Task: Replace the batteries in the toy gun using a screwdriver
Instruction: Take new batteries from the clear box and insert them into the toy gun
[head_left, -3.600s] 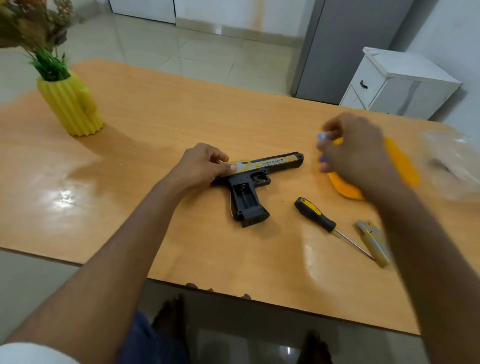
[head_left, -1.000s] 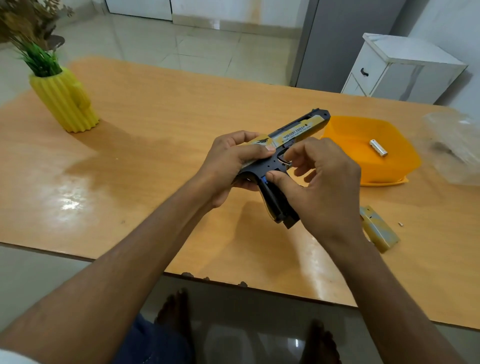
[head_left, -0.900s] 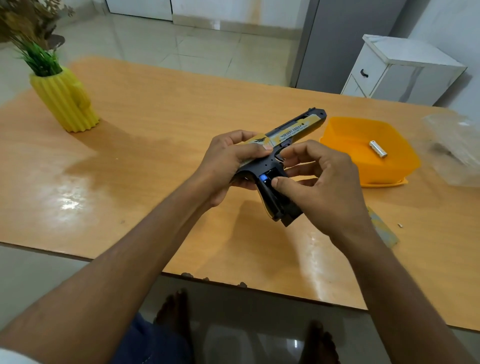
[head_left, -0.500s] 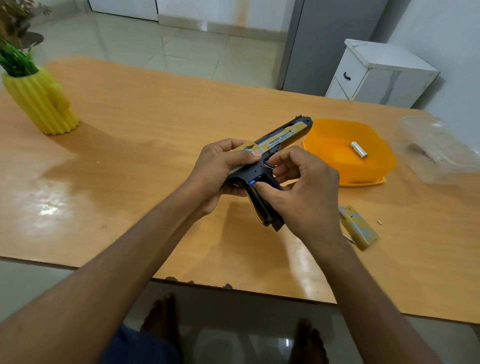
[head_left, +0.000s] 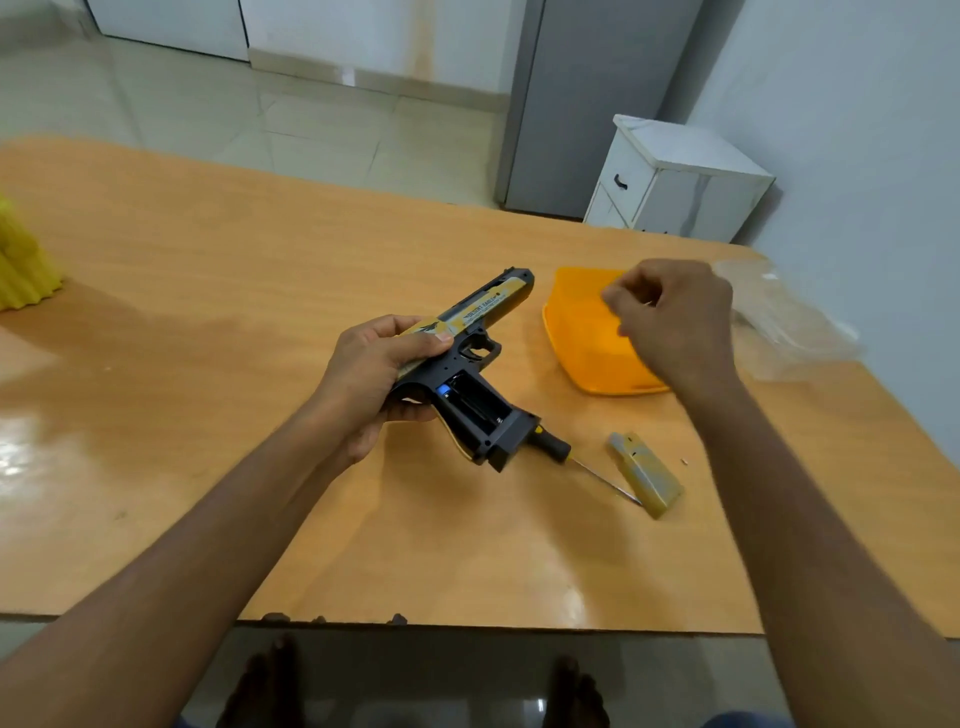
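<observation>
My left hand (head_left: 369, 374) grips the black and gold toy gun (head_left: 483, 312) by its rear and holds it just above the wooden table (head_left: 208, 312), muzzle pointing away. The battery compartment (head_left: 470, 402) in the grip lies uncovered and faces up, with a blue-tipped battery at its upper end. My right hand (head_left: 675, 322) hovers over the orange tray (head_left: 587, 343) with its fingers curled; it is blurred and hides the tray's inside. The screwdriver (head_left: 550, 446) lies on the table partly under the gun's grip. The gold battery cover (head_left: 647, 475) rests at the screwdriver's tip, with a tiny screw (head_left: 684, 461) beside it.
A clear plastic bag (head_left: 795, 327) lies at the table's right end behind the tray. A yellow ribbed vase (head_left: 21, 265) stands at the far left edge. A white cabinet (head_left: 675, 182) and a grey appliance stand beyond the table. My feet show below the near edge.
My right hand has left the gun's grip and moved right, over the orange tray. The compartment, screwdriver and cover are uncovered to view. The left hand still holds the gun.
</observation>
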